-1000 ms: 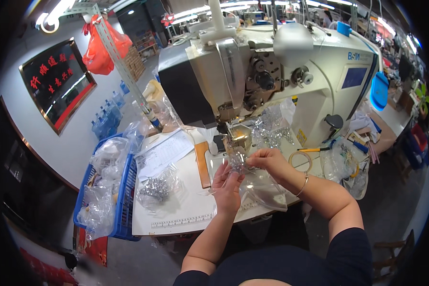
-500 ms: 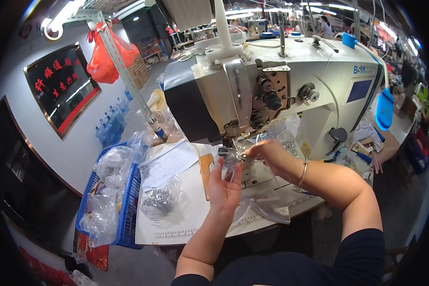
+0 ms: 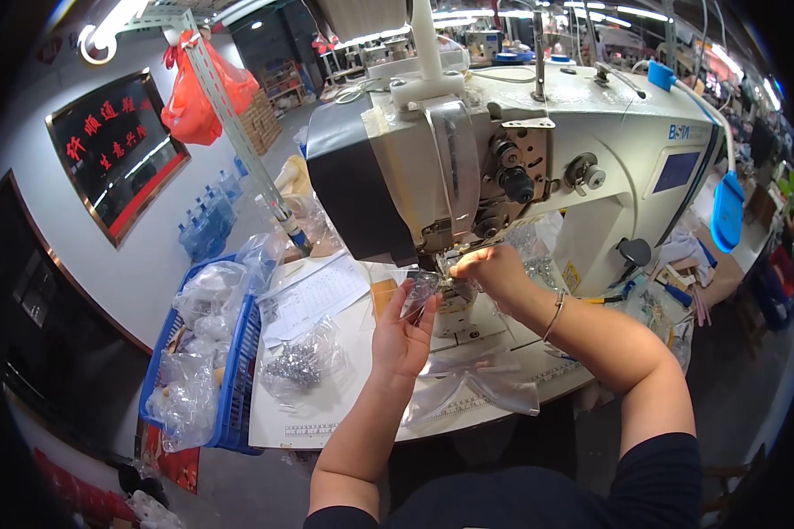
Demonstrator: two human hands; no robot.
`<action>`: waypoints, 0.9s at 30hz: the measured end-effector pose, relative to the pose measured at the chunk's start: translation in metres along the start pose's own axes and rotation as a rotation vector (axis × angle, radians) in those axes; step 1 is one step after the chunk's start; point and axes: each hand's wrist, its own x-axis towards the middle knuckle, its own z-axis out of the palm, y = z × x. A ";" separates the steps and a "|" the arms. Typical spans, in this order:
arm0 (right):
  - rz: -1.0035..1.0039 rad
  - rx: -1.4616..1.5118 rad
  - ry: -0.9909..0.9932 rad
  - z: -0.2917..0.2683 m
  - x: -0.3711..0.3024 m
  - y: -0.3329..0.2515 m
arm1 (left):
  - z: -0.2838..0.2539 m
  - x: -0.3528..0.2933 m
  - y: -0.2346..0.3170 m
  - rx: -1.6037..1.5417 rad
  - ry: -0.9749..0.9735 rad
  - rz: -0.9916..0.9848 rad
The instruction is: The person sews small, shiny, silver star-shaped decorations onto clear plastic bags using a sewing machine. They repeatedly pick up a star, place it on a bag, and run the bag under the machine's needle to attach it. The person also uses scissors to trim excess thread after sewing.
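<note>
An industrial sewing machine (image 3: 582, 128) stands before me, its head above my hands. Palm up, my left hand (image 3: 403, 339) holds a clear plastic piece (image 3: 423, 289) between thumb and fingers, left of the needle area. My right hand (image 3: 500, 280), a bangle on its wrist, reaches in from the right with bent fingers at the presser foot. Whatever its fingertips grip there is too small and too covered to make out. Clear plastic sheets (image 3: 481, 388) lie on the machine bed near its front edge.
Left on the table are a bag of small shiny metal parts (image 3: 302, 363) and written paper sheets (image 3: 313, 300). A blue basket (image 3: 238, 370) full of clear plastic stands beside the table. Tools and scraps (image 3: 666, 295) lie at the right, under a hanging blue holder (image 3: 727, 212).
The view has shifted slightly, so the machine sits further right. My left hand, with the clear plastic piece, is a little further from the right hand, which stays at the presser foot.
</note>
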 end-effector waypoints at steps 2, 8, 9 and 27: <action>0.021 0.007 0.000 0.002 0.001 -0.001 | -0.002 0.003 0.002 -0.008 0.013 -0.024; 0.005 0.080 -0.086 -0.006 0.008 0.010 | 0.005 0.002 0.002 -0.002 0.048 -0.032; 0.024 0.115 -0.099 -0.005 0.005 0.005 | 0.005 0.002 0.004 0.003 0.041 -0.039; 0.021 0.199 -0.100 -0.007 0.006 0.002 | 0.006 0.009 0.016 0.020 0.038 -0.112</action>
